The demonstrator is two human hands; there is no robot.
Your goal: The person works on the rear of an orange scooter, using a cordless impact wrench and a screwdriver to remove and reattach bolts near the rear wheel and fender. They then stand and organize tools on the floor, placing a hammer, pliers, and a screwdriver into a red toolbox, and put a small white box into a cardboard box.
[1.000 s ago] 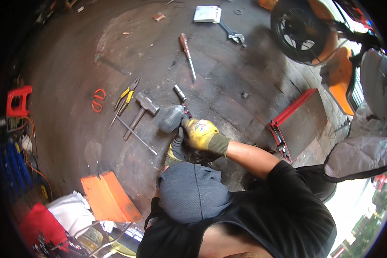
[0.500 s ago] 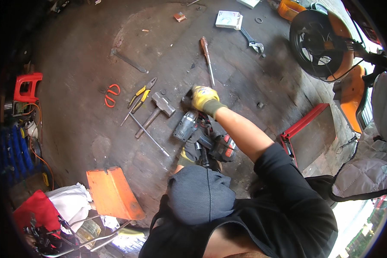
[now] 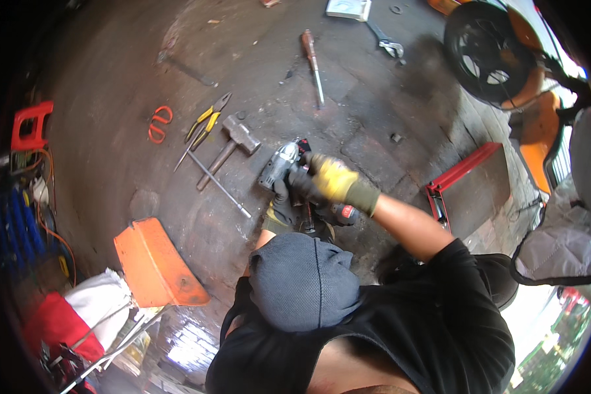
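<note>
In a grey and yellow glove, my left hand (image 3: 282,205) is closed around a grey cordless impact wrench (image 3: 279,167), whose round metal housing faces the far left. The tool's battery (image 3: 345,213), black with a red patch, sticks out to the right, partly hidden under my right arm. My right hand (image 3: 333,177), gloved in yellow with dark fingers, is curled right against the wrench. Motion blurs its fingertips, and whatever lies in them is hidden. A hammer (image 3: 243,136) lies just left of the wrench. Beyond the hands, a screwdriver (image 3: 313,67) lies on the floor.
Yellow-handled pliers (image 3: 207,123), a thin metal rod (image 3: 220,186) and orange-handled scissors (image 3: 159,125) lie to the left. An adjustable wrench (image 3: 385,43) lies farther off. An orange panel (image 3: 157,262) stands near left, a red-edged metal box (image 3: 469,184) at right, a wheel (image 3: 482,56) far right.
My right hand has drawn back from the floor beyond the impact wrench and now sits against it. The tool is raised and turned slightly in my left hand. The whole view has shifted.
</note>
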